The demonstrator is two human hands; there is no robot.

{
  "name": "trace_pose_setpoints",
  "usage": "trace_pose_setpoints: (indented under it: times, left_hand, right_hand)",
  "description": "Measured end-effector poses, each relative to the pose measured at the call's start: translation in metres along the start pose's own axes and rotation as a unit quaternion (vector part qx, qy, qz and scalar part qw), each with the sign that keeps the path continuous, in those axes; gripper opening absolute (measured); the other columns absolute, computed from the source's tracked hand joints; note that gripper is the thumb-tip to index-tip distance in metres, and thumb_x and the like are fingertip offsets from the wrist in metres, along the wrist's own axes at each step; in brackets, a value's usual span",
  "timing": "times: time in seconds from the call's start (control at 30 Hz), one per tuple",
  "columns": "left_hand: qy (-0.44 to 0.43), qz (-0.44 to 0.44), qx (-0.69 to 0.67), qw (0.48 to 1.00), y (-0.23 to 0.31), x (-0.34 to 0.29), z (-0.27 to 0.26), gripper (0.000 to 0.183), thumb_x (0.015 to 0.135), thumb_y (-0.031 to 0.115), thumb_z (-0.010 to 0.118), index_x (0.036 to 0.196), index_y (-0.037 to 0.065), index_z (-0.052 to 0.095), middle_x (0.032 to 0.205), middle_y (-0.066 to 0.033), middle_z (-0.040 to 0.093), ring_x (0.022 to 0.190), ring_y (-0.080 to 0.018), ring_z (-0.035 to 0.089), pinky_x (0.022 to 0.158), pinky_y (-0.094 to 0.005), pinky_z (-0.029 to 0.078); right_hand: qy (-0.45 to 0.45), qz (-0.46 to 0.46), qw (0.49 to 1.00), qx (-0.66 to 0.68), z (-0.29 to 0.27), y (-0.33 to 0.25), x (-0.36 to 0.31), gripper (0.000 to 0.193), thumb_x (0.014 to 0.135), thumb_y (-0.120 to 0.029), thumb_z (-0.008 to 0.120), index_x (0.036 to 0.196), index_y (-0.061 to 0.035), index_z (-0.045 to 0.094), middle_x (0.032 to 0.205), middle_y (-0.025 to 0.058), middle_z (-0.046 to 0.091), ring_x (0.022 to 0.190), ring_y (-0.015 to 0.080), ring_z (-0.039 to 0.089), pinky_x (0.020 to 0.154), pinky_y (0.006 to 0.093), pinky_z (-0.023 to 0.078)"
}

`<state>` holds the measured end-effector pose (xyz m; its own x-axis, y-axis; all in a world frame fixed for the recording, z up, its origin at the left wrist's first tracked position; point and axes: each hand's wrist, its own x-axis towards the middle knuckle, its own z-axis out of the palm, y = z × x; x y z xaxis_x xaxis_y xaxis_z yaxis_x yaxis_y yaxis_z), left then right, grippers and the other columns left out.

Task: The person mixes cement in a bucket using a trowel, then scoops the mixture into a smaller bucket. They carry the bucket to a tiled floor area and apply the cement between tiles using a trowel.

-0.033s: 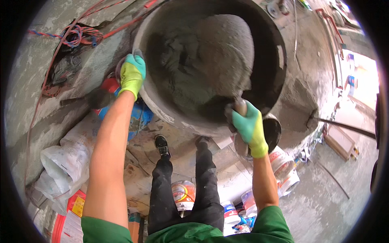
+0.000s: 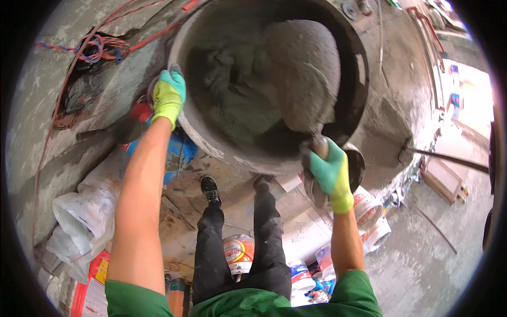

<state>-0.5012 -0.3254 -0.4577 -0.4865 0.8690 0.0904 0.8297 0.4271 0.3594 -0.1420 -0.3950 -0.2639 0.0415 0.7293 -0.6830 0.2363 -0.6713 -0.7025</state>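
Note:
A big round tub (image 2: 216, 149) of wet grey mortar (image 2: 232, 98) takes up the far middle. My right hand (image 2: 331, 171), in a green and yellow glove, is closed round the handle of a trowel (image 2: 320, 145) at the tub's near right side. Mortar heaped over the blade (image 2: 303, 68) hides most of its surface; the blade lies above the tub's contents. At the left side of the tub, my left hand (image 2: 170, 95), gloved alike, is closed on the rim, its thumb on top and its other fingers mostly hidden.
Left are a coiled red and blue cord (image 2: 103, 47) and white sacks (image 2: 82, 211). A dark bucket (image 2: 355, 168) stands beside my right hand. Several paint pails (image 2: 238, 253) stand below. A mortar pile (image 2: 385, 140) and a long rod (image 2: 449, 159) lie right.
My right hand and the loaded trowel have shifted slightly right and nearer to me. My left hand still grips the tub's rim.

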Motion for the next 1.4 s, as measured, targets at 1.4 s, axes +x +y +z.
trace_pose_setpoints:
  times: [1.4]
  left_hand:
    - [-0.034,-0.022,-0.043,0.998,0.018,-0.009,-0.019,0.032,0.093,0.03,0.045,0.084,0.001,0.055,0.071,-0.0286,0.059,0.07,-0.0453,0.06,0.057,-0.0505,0.046]
  right_hand:
    - [-0.235,-0.101,0.658,-0.708,0.009,0.125,0.244,0.021,0.081,-0.013,0.053,0.091,-0.0029,0.069,0.092,0.0181,0.067,0.085,0.0315,0.067,0.069,0.0377,0.054]
